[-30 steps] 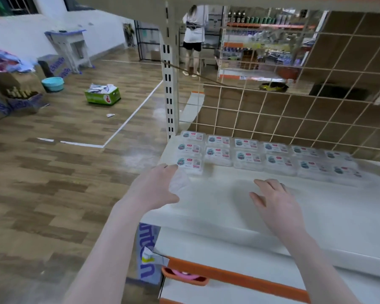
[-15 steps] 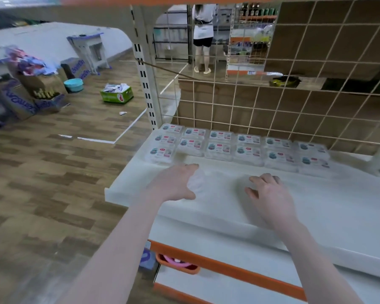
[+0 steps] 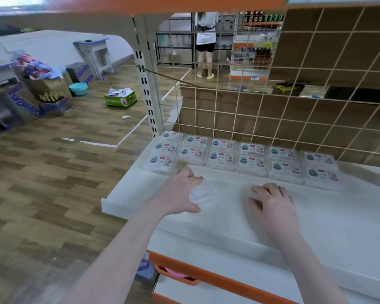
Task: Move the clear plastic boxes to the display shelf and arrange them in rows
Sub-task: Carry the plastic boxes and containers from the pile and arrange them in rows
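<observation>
Both forearms reach forward from the near edge over the white display shelf (image 3: 261,218), palms down. The left hand (image 3: 180,191) sits near the shelf's left end, wrist bent slightly inward, its fingers and thumb curled round a clear plastic box (image 3: 201,192) that rests on or just above the shelf surface; the box shows only as a blurred, glassy shape at the right side of the hand. The right hand (image 3: 272,201) lies well to the right of it, knuckles raised and fingers curled downward. Something clear seems to sit under the palm, but I cannot tell whether the fingers grip a box or only rest on the shelf.

Beyond the hands, at the far side of the shelf against the wire grid back panel (image 3: 294,119), labelled clear boxes (image 3: 251,162) lie flat in two rows running left to right, touching one another, with a third box (image 3: 161,163) starting a nearer row at the left end. The held box is just near and right of that one.
</observation>
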`<act>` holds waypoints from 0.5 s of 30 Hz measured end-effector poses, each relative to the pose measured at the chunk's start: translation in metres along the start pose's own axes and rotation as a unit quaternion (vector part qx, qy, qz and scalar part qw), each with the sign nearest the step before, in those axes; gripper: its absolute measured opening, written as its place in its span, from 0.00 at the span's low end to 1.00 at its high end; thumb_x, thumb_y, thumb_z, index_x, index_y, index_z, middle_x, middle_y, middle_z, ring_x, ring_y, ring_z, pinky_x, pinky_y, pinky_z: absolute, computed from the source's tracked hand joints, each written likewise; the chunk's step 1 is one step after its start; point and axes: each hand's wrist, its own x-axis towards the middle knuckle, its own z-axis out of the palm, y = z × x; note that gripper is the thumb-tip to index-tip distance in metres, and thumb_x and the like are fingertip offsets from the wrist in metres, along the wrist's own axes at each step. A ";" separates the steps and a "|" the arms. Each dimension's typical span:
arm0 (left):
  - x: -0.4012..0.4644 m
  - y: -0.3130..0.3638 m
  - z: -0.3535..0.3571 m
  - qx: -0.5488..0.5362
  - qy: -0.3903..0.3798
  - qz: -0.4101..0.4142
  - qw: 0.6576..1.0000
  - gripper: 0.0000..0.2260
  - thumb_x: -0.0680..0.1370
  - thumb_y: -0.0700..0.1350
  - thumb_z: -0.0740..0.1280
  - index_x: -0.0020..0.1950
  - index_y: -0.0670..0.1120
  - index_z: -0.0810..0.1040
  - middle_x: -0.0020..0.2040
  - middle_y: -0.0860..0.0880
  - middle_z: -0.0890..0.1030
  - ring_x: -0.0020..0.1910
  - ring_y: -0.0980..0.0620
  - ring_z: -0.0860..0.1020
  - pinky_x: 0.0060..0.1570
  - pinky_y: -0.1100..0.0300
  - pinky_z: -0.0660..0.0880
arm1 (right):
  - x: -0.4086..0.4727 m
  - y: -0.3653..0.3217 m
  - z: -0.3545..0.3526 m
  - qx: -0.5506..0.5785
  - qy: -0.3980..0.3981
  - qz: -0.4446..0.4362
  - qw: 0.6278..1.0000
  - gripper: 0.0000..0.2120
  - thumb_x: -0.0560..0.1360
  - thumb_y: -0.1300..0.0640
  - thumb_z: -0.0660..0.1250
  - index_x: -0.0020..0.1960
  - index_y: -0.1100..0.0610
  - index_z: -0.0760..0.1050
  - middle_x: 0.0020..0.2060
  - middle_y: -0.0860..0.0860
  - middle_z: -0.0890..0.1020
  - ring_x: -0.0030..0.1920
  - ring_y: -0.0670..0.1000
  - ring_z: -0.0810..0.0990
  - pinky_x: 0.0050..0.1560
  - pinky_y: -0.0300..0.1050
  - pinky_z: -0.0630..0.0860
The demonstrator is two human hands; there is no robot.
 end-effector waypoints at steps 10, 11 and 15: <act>0.012 -0.006 -0.028 -0.247 -0.023 -0.027 0.968 0.14 0.73 0.50 0.70 0.57 0.49 0.80 0.51 0.53 0.81 0.53 0.54 0.78 0.54 0.59 0.73 | 0.000 0.004 0.004 0.006 0.015 0.002 1.000 0.14 0.60 0.61 0.78 0.45 0.57 0.82 0.39 0.56 0.80 0.40 0.62 0.78 0.41 0.53 0.75; 0.013 -0.006 -0.028 -0.257 -0.027 -0.028 0.966 0.12 0.75 0.48 0.69 0.57 0.50 0.79 0.54 0.54 0.80 0.55 0.55 0.77 0.55 0.62 0.72 | 0.000 0.004 0.005 0.005 0.016 0.002 1.000 0.14 0.60 0.61 0.79 0.45 0.57 0.82 0.38 0.56 0.80 0.39 0.62 0.78 0.41 0.53 0.76; 0.021 -0.007 -0.026 -0.235 0.014 -0.029 0.971 0.13 0.78 0.46 0.65 0.62 0.50 0.77 0.58 0.50 0.79 0.56 0.55 0.75 0.56 0.63 0.70 | 0.000 0.004 0.006 0.008 0.022 0.001 1.000 0.14 0.60 0.61 0.79 0.45 0.57 0.82 0.38 0.55 0.80 0.40 0.62 0.78 0.41 0.53 0.75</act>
